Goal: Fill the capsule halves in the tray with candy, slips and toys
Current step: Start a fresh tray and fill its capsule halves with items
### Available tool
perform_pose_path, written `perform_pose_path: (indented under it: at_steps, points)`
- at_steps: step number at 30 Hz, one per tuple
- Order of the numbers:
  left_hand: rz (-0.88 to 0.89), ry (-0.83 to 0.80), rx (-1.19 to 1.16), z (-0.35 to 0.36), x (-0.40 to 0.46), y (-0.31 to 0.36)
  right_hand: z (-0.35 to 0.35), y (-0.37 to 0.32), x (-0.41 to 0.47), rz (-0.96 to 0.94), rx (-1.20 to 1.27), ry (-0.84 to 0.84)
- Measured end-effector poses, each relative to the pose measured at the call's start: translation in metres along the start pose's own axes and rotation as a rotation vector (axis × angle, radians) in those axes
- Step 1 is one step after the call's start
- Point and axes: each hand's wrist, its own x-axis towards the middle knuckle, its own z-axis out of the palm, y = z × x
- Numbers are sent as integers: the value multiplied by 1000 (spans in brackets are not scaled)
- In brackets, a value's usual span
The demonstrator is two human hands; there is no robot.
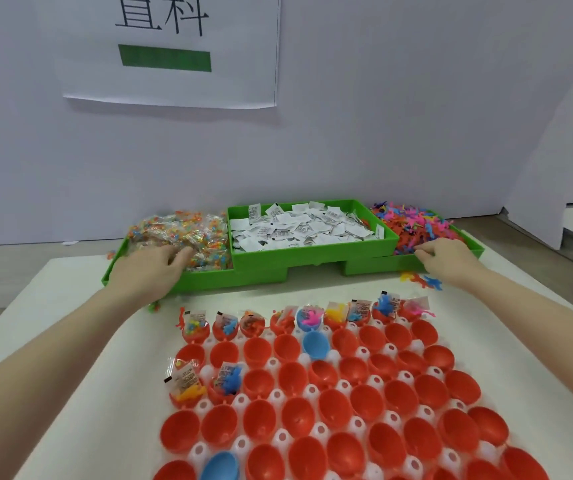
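A white tray (pixel 312 389) in front of me holds rows of red capsule halves (pixel 333 407) and a few blue ones (pixel 315 345). The back row's halves (pixel 250 323) hold candy, slips and toys, as do two halves at the left of the third row (pixel 188 382). Behind stand three green bins: candy packets (pixel 181 230), white slips (pixel 299 226) and coloured toys (pixel 413 220). My left hand (pixel 153 268) reaches into the candy bin, fingers curled round a packet. My right hand (pixel 447 258) sits at the toy bin's front edge, fingertips pinching a toy.
A few loose toys (pixel 423 280) lie on the white mat in front of the toy bin, and one (pixel 153 308) lies under my left forearm. A white wall with a printed paper sign (pixel 174 50) rises right behind the bins.
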Motion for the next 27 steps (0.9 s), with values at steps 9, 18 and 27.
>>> perform_pose_path:
  at_steps: [9, 18, 27]
  points:
    - [-109, 200, -116, 13, 4, 6, 0, 2, 0, -118, 162, 3]
    - [-314, 448, -816, -9, -20, 23, 5, -4, 5, 3, 323, 281]
    - [-268, 434, -1562, -53, -102, 20, -10, -43, 5, 98, 691, 536]
